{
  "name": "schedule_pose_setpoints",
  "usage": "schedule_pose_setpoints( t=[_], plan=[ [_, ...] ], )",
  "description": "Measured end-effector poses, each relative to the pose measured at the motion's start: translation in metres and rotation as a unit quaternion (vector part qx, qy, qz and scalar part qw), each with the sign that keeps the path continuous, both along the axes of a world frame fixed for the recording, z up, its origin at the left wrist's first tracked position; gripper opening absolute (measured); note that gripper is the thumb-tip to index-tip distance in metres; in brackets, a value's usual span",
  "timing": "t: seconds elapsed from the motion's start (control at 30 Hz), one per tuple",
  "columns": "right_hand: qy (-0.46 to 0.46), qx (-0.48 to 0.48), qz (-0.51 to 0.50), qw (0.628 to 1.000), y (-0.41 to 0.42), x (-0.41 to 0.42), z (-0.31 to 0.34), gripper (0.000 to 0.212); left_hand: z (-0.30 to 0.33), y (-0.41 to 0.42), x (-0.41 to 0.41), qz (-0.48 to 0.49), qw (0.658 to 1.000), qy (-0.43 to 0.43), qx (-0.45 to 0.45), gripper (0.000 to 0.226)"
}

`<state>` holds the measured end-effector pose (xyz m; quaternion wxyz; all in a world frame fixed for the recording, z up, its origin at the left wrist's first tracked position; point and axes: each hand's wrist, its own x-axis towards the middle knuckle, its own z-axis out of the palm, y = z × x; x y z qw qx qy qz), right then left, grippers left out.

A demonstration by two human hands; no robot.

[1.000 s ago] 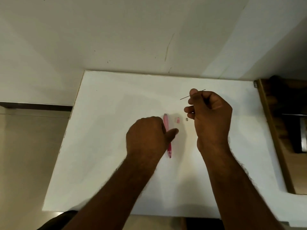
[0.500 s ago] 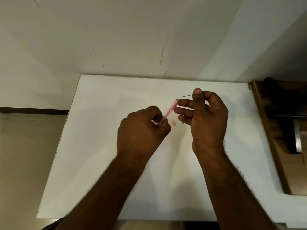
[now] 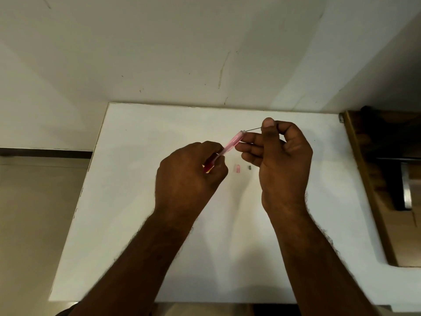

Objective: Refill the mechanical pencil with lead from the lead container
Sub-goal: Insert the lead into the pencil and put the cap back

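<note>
My left hand (image 3: 193, 176) grips the lower end of a pink mechanical pencil (image 3: 231, 143), which slants up to the right above the white table (image 3: 136, 201). My right hand (image 3: 282, 160) pinches a thin dark lead (image 3: 252, 129) between thumb and forefinger. The lead's free end touches the pencil's open upper end. On the table below lie a small pink cap (image 3: 237, 168) and a tiny grey eraser piece (image 3: 250, 167). No lead container shows.
The table stands against a pale wall (image 3: 205, 53). A brown wooden piece of furniture (image 3: 369, 179) borders the table's right edge. Beige floor (image 3: 34, 213) lies to the left.
My left hand picked the pencil up off the table and tilted it up to the right. My right hand brought the lead down to the pencil's open end.
</note>
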<state>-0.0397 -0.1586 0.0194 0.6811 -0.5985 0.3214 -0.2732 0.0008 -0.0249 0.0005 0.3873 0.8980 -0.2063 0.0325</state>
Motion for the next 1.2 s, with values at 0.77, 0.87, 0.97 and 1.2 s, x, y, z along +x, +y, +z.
schedule_pose_setpoints(
  t=[0.77,0.87,0.97,1.2],
  plan=[
    [0.000,-0.027,0.065,0.998,-0.008,-0.003,-0.010,0.015,0.001,0.006,0.003,-0.004,1.000,0.015,-0.019,0.016],
    [0.025,-0.048,0.043,0.998,-0.016,-0.004,-0.014,0.017,0.002,0.006,0.003,-0.005,1.000,0.021,-0.018,0.015],
    [0.145,-0.186,0.031,0.971,-0.028,-0.008,-0.025,0.014,0.001,0.007,0.003,-0.001,0.999,0.033,-0.029,0.015],
    [0.368,-0.394,0.145,0.829,-0.030,-0.016,-0.043,0.012,0.000,0.003,0.004,0.010,0.998,0.044,-0.037,0.015]
  ],
)
